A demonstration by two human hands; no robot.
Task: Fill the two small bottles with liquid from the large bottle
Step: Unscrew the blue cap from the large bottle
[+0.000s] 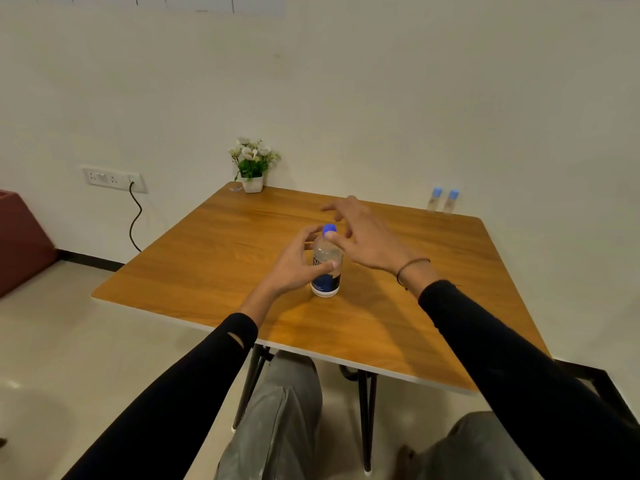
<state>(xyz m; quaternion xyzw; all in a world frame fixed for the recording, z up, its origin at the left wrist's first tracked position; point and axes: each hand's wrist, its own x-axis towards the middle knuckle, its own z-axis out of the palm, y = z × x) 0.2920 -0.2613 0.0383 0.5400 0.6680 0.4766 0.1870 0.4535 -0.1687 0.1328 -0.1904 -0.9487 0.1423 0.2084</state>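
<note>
The hands work as a pair at the middle of the surface [214,237]. The left hand [298,263] wraps around the body of the large bottle [326,268], thumb on the near side and fingers curled round the far side, which looks meant to pin the bottle upright and stop it from turning. The right hand [360,230] hovers at the blue cap [329,230] with fingers spread and loose; the thumb lies against the neck just under the cap, but nothing is clamped yet, so this hand grips nothing. That split makes sense: one hand anchors, the other is free to twist, so the step in hand is probably unscrewing the cap.

The large bottle stands upright near the centre of the surface, cap on, clear liquid showing above its dark label. The two small bottles [443,199] stand side by side, just apart from each other, at the far right corner of the surface, both wearing blue caps. They sit well apart from the large bottle, so they will likely have to be brought closer and uncapped before any pouring. No filling has begun, by the look of it.

A potted plant [252,164] stands at the far left corner, out of the way.
</note>
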